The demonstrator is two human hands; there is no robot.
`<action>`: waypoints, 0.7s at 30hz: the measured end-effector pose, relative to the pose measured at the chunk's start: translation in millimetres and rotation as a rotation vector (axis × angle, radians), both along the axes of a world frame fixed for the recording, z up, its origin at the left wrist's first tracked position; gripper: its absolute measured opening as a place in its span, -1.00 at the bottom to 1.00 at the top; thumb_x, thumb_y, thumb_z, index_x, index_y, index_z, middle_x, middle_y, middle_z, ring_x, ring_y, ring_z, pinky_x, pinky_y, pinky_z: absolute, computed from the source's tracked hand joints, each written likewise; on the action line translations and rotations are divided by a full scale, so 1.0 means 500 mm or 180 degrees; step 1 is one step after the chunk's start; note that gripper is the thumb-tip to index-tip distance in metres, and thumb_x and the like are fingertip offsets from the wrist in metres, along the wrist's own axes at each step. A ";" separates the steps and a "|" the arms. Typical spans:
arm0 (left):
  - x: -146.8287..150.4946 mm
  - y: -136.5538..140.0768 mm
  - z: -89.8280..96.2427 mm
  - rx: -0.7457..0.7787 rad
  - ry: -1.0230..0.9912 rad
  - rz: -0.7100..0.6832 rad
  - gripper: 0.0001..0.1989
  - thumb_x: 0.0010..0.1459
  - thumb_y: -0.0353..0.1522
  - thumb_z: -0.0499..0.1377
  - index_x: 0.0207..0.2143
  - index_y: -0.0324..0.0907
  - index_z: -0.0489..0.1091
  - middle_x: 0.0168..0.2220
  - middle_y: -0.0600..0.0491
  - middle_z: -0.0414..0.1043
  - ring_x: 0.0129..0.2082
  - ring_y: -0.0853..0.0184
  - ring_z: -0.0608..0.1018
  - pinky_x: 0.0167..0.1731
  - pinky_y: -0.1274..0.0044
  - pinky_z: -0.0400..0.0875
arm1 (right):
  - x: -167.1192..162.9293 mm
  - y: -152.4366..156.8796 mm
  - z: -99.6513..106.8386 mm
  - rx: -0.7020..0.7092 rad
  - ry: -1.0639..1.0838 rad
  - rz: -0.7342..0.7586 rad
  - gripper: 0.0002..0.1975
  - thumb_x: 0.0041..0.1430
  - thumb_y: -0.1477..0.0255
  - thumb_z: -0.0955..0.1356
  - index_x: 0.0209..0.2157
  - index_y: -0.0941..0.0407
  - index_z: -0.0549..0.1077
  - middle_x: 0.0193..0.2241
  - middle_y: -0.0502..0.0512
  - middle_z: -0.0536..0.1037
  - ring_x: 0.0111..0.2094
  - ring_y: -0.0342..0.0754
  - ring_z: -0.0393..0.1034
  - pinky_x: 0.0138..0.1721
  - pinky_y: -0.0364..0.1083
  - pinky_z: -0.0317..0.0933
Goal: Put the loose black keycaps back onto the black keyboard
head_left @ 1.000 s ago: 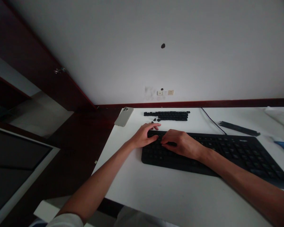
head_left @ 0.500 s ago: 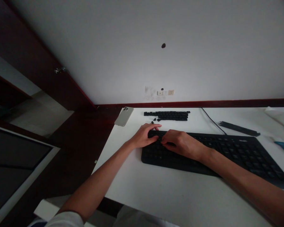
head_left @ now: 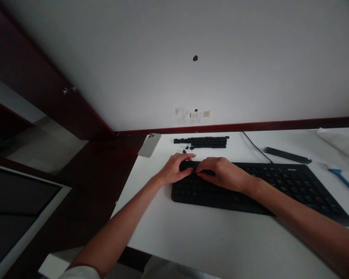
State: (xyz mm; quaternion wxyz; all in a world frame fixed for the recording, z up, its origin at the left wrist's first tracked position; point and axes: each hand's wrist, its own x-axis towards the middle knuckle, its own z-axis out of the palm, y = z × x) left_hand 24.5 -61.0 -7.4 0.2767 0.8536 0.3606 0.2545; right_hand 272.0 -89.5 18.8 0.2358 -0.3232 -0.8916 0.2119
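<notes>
A black keyboard point(head_left: 296, 182) lies on the white table, with bare-looking dark patches toward its left part. My left hand point(head_left: 174, 168) grips the keyboard's upper left corner, the thumb on top and the fingers along its far edge. Over the left keys, close to that thumb, my right hand point(head_left: 223, 173) is closed in a pinch pointing down. Whatever sits between its fingertips is too small and dark to make out. Beyond the keyboard, several loose black keycaps point(head_left: 209, 142) are laid in rows, and a few small ones point(head_left: 187, 147) lie nearer my left fingers.
A pale phone point(head_left: 149, 145) lies at the table's far left corner. A dark strip point(head_left: 287, 155) and a cable point(head_left: 256, 146) are behind the keyboard. On the right are a blue-handled tool point(head_left: 343, 179) and a whitish plastic bag point(head_left: 340, 145). The wall stands behind.
The view has shifted slightly. My right hand stays pinched over the left keys, its fingertips a little closer to my left thumb. My left hand keeps its place on the keyboard's corner.
</notes>
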 end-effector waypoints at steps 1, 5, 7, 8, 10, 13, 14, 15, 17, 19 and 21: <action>0.001 -0.001 0.001 0.0010 0.0027 0.0016 -0.51 0.25 -0.24 0.24 0.22 0.00 0.33 0.11 -0.02 0.46 0.11 0.15 0.45 0.18 0.24 0.29 | 0.001 0.003 -0.001 0.0013 0.0040 -0.0092 -0.83 0.31 0.42 0.36 -0.14 0.01 0.60 -0.19 0.04 0.65 -0.15 0.02 0.54 -0.06 -0.01 0.38; 0.011 -0.008 0.006 0.0043 0.0172 0.0089 -0.47 0.24 -0.11 0.23 0.22 -0.04 0.33 0.08 -0.04 0.48 0.09 0.12 0.46 0.15 0.22 0.30 | 0.000 0.012 -0.013 -0.0042 0.0299 -0.0571 -0.83 0.31 0.37 0.37 -0.11 0.02 0.58 -0.14 0.05 0.65 -0.11 0.04 0.54 -0.03 0.02 0.38; 0.016 -0.011 0.007 0.0080 0.0229 0.0115 -0.45 0.22 -0.08 0.24 0.20 -0.06 0.34 0.09 -0.05 0.48 0.09 0.10 0.46 0.15 0.21 0.30 | -0.003 0.014 -0.019 -0.0168 0.0441 -0.0691 -0.81 0.31 0.34 0.37 -0.08 0.02 0.56 -0.11 0.05 0.65 -0.09 0.04 0.54 -0.02 0.03 0.39; 0.019 -0.012 0.007 0.0107 0.0248 0.0121 -0.44 0.21 -0.08 0.25 0.20 -0.07 0.34 0.10 -0.06 0.47 0.09 0.09 0.46 0.15 0.21 0.30 | -0.005 0.014 -0.023 -0.0229 0.0504 -0.0710 -0.80 0.31 0.33 0.37 -0.06 0.02 0.55 -0.09 0.05 0.64 -0.08 0.04 0.53 -0.02 0.03 0.39; 0.022 -0.014 0.005 0.0152 0.0275 0.0132 -0.43 0.20 -0.08 0.26 0.19 -0.08 0.34 0.12 -0.06 0.46 0.09 0.08 0.46 0.14 0.20 0.30 | -0.010 0.013 -0.030 -0.0319 0.0581 -0.0728 -0.77 0.32 0.30 0.37 -0.03 0.02 0.53 -0.06 0.07 0.63 -0.06 0.04 0.53 -0.01 0.03 0.39; 0.025 -0.015 0.003 0.0161 0.0313 0.0178 -0.40 0.19 -0.08 0.27 0.22 -0.05 0.30 0.17 -0.06 0.43 0.12 0.06 0.45 0.15 0.18 0.30 | -0.015 0.013 -0.039 -0.0322 0.0417 -0.0827 -0.67 0.31 0.22 0.37 0.04 0.05 0.50 0.00 0.16 0.60 0.00 0.11 0.50 0.06 0.11 0.37; 0.025 -0.016 0.003 0.0149 0.0322 0.0195 -0.39 0.19 -0.09 0.27 0.24 -0.04 0.28 0.19 -0.06 0.41 0.14 0.06 0.44 0.16 0.17 0.29 | -0.017 0.013 -0.042 -0.0311 0.0298 -0.0851 -0.62 0.30 0.19 0.37 0.06 0.06 0.49 0.02 0.19 0.59 0.02 0.14 0.49 0.08 0.14 0.36; 0.026 -0.016 0.003 0.0130 0.0327 0.0210 -0.37 0.19 -0.09 0.28 0.26 -0.03 0.26 0.20 -0.06 0.40 0.15 0.05 0.44 0.16 0.17 0.29 | -0.019 0.013 -0.044 -0.0303 0.0171 -0.0859 -0.58 0.29 0.15 0.38 0.08 0.07 0.48 0.02 0.22 0.58 0.03 0.17 0.48 0.09 0.17 0.34; 0.027 -0.017 0.004 0.0072 0.0327 0.0222 -0.34 0.18 -0.11 0.29 0.28 -0.03 0.24 0.22 -0.06 0.39 0.16 0.05 0.43 0.17 0.16 0.28 | -0.022 0.013 -0.046 -0.0283 -0.0021 -0.0870 -0.52 0.27 0.10 0.38 0.09 0.09 0.48 0.01 0.25 0.58 0.02 0.19 0.48 0.08 0.19 0.34; 0.026 -0.017 0.006 0.0016 0.0314 0.0211 -0.33 0.18 -0.10 0.29 0.29 -0.02 0.23 0.22 -0.07 0.39 0.16 0.05 0.43 0.17 0.16 0.29 | -0.024 0.013 -0.048 -0.0238 -0.0101 -0.0912 -0.51 0.25 0.08 0.39 0.08 0.09 0.49 -0.01 0.26 0.59 0.00 0.20 0.49 0.07 0.19 0.35; 0.026 -0.016 0.007 -0.0011 0.0296 0.0185 -0.33 0.19 -0.09 0.28 0.30 -0.02 0.23 0.22 -0.08 0.39 0.16 0.04 0.44 0.18 0.16 0.28 | -0.026 0.012 -0.048 -0.0192 -0.0113 -0.0967 -0.50 0.24 0.07 0.40 0.08 0.09 0.49 -0.01 0.27 0.59 0.00 0.21 0.49 0.07 0.20 0.34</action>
